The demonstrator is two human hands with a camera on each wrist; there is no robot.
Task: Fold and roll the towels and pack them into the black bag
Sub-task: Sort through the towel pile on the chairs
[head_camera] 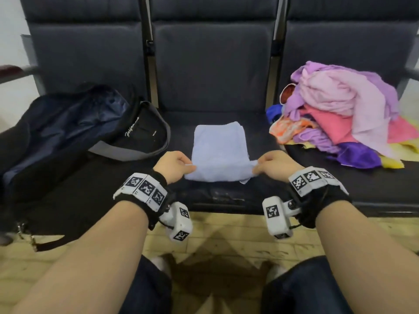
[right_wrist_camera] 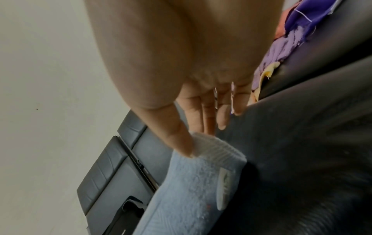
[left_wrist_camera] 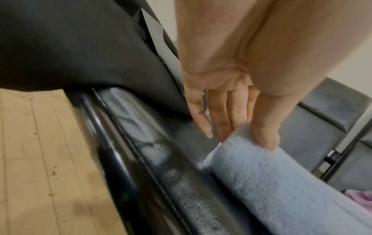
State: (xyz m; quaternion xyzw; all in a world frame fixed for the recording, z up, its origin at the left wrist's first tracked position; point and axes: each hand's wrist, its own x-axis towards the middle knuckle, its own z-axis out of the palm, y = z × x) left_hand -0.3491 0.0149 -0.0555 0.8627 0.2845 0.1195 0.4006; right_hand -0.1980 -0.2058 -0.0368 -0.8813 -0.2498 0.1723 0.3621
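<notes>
Pale blue towel [head_camera: 218, 150] lies folded on the middle seat [head_camera: 213, 196], centre of the frame, its near corners pinched by the left hand [head_camera: 174, 165] and right hand [head_camera: 275, 164], each grip grasping cloth. Uneven rolling could skew it, or the near edge slip off the seat front; black bag [head_camera: 68, 137] and towel pile [head_camera: 340, 114] crowd both sides.

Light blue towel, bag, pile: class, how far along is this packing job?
Done: the light blue towel lies folded on the middle seat. In hand: left hand and right hand pinch its near corners, starting the roll. Left: the heap of towels and packing the black bag.
</notes>
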